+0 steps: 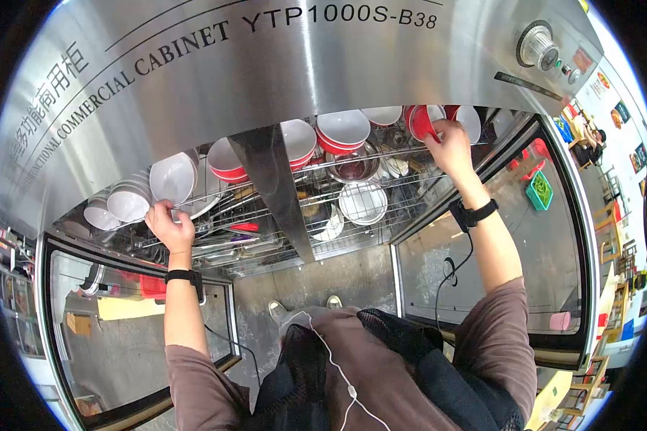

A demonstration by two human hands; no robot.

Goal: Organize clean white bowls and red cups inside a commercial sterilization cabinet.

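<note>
On the right of the top rack, my right hand (451, 149) is closed on a red bowl (422, 123), tilted among other red and white bowls. My left hand (170, 228) is at the left, its fingers curled at the rack's front edge just below a white bowl (173, 178); whether it grips the bowl or the wire is unclear. More white bowls (129, 199) lean to its left. Stacked red and white bowls (343, 131) fill the middle of the rack (381, 154).
The steel cabinet (280, 72) has both glass doors open, a left door (140, 323) and a right door (492, 237). A central post (277, 187) divides the racks. Plates (363, 203) and utensils lie lower. A person (591, 149) sits far right.
</note>
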